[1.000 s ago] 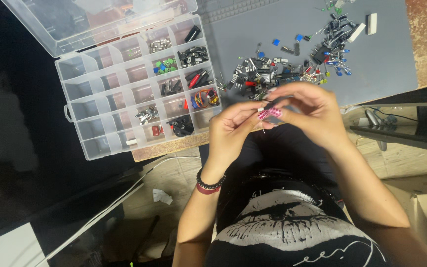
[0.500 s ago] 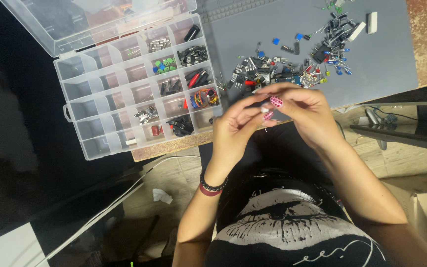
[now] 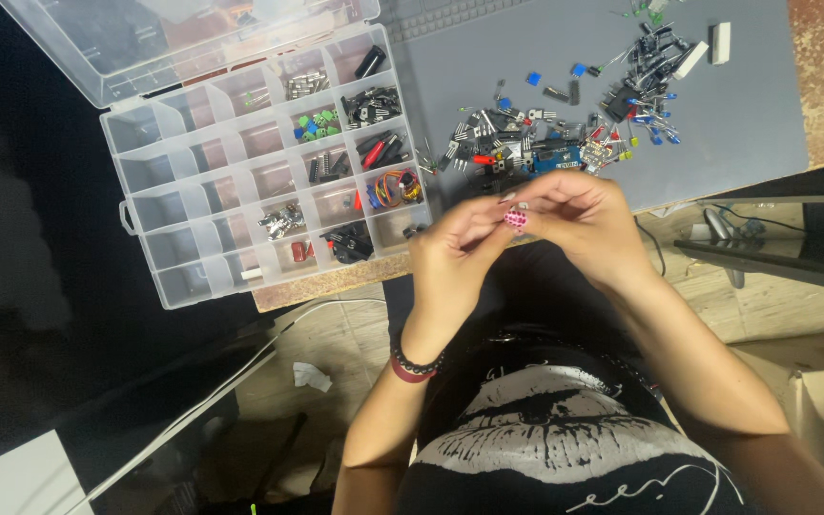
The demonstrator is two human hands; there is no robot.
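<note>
Since a second ago, the left hand [image 3: 455, 257] and right hand [image 3: 584, 224] have been drawn closer, fingertips pinched together on a tiny part, barely visible. The clear plastic compartment organiser [image 3: 259, 172] lies at ten o'clock; sorting seems unfinished.

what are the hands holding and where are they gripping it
Both the left hand and the right hand pinch something tiny between their fingertips above the grey mat. The fingers hide it, so what it is cannot be told.

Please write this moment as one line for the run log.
left hand: fingertips meet right hand, item hidden | right hand: same | organizer box: open, left | loose components: on grey mat
</note>
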